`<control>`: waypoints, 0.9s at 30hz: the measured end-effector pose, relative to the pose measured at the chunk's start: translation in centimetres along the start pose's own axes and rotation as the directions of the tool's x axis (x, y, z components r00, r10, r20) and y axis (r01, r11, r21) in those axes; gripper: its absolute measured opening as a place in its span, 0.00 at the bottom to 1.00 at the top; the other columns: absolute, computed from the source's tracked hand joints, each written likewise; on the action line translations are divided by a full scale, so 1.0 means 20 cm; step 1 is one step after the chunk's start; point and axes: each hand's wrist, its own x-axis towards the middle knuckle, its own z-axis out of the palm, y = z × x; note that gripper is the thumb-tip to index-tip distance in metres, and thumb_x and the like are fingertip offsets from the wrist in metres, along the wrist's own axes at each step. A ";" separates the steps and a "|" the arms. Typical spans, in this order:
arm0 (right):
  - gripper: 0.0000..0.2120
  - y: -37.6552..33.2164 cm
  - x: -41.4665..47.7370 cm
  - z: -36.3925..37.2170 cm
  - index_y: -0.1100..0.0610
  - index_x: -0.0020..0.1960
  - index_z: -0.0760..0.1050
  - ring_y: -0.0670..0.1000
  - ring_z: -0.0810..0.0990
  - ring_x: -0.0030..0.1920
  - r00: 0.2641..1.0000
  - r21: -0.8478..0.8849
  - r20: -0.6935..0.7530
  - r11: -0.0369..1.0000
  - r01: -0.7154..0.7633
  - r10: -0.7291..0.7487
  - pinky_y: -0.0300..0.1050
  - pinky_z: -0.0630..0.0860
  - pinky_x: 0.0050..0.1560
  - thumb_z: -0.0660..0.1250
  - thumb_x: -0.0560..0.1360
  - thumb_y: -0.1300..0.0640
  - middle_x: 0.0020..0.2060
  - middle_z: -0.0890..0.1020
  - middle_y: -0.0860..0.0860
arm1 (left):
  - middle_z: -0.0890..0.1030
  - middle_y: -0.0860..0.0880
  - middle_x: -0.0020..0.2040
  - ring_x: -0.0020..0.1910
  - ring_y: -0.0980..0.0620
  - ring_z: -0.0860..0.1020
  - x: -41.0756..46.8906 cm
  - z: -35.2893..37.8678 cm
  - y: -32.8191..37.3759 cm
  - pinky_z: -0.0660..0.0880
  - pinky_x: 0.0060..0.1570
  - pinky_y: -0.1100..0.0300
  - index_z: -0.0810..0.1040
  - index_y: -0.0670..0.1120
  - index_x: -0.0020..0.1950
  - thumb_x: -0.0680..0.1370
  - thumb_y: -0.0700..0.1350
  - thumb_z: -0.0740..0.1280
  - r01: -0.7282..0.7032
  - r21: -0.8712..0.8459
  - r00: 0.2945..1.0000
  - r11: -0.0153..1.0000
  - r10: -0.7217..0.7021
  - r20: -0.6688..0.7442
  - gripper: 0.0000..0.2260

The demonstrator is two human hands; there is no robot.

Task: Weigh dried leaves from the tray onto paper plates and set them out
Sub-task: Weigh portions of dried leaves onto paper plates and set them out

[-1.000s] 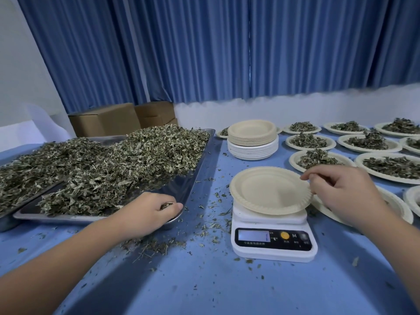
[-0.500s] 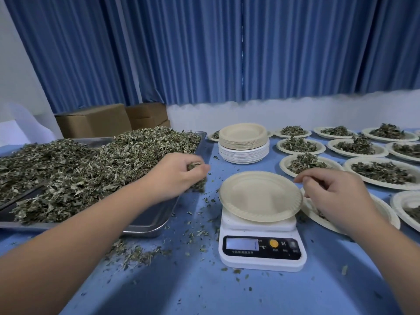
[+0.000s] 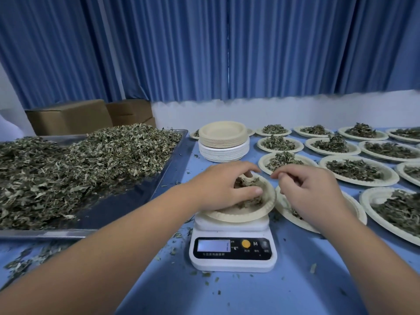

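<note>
Presently, my left hand (image 3: 227,185) sits over the paper plate (image 3: 241,215) on the scale (image 3: 231,253), fingers curled round a clump of dried leaves (image 3: 243,181). My right hand (image 3: 311,194) hovers at the plate's 3 o'clock rim, fingers loosely curled; whether it pinches the rim I cannot tell. The tray (image 3: 127,201) lies at 9 o'clock from the scale, its long side running toward 12, nearer the left hand. Judgement: top-ups suit the left hand; set-out toward the filled plates (image 3: 392,177) at 2 o'clock suits the right.

Dried leaves (image 3: 244,182) are gripped by the left hand (image 3: 223,187) above the paper plate (image 3: 238,216) on the scale (image 3: 231,258); the right hand (image 3: 311,196) is held just right of it, fingers curled.
</note>
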 end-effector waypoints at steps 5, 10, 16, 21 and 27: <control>0.16 0.00 0.00 0.00 0.41 0.36 0.78 0.40 0.74 0.27 1.000 0.009 -0.015 1.000 0.000 0.001 0.29 0.67 0.28 0.64 0.73 0.62 0.26 0.78 0.39 | 0.78 0.58 0.60 0.59 0.63 0.72 -0.08 -0.05 0.00 0.67 0.60 0.64 0.75 0.54 0.64 0.79 0.55 0.65 -0.050 0.067 0.987 0.997 0.060 -0.152 0.15; 0.15 -0.01 -0.01 0.01 0.43 0.37 0.80 0.40 0.72 0.25 1.000 0.003 0.002 1.000 0.013 -0.013 0.30 0.67 0.27 0.64 0.74 0.63 0.23 0.76 0.38 | 0.80 0.59 0.47 0.46 0.60 0.77 -0.23 -0.14 -0.02 0.75 0.50 0.57 0.81 0.52 0.53 0.79 0.48 0.65 -0.058 0.103 0.965 0.993 0.083 -0.249 0.07; 0.10 -0.13 -0.05 0.07 0.54 0.42 0.84 0.35 0.76 0.34 0.987 -0.089 0.061 0.984 0.155 -0.150 0.26 0.66 0.33 0.66 0.73 0.64 0.26 0.78 0.37 | 0.78 0.59 0.44 0.44 0.57 0.76 -0.51 -0.24 -0.19 0.76 0.48 0.53 0.82 0.52 0.53 0.79 0.47 0.64 0.124 0.197 0.964 0.972 -0.071 -0.256 0.07; 0.09 -0.33 -0.14 0.21 0.55 0.42 0.84 0.36 0.77 0.37 0.943 -0.089 0.063 0.940 0.331 -0.326 0.37 0.73 0.35 0.64 0.72 0.59 0.33 0.81 0.41 | 0.75 0.58 0.49 0.49 0.57 0.75 -0.73 -0.36 -0.40 0.74 0.54 0.56 0.80 0.54 0.56 0.80 0.49 0.63 0.353 0.239 0.921 0.905 -0.292 -0.256 0.08; 0.14 -0.58 -0.14 0.43 0.54 0.43 0.82 0.46 0.79 0.34 0.889 -0.037 0.123 0.893 0.449 -0.442 0.45 0.78 0.36 0.58 0.73 0.53 0.32 0.81 0.44 | 0.70 0.51 0.65 0.61 0.50 0.73 -0.96 -0.56 -0.68 0.70 0.63 0.47 0.73 0.55 0.67 0.80 0.55 0.61 0.629 0.385 0.777 0.675 -0.532 -0.336 0.16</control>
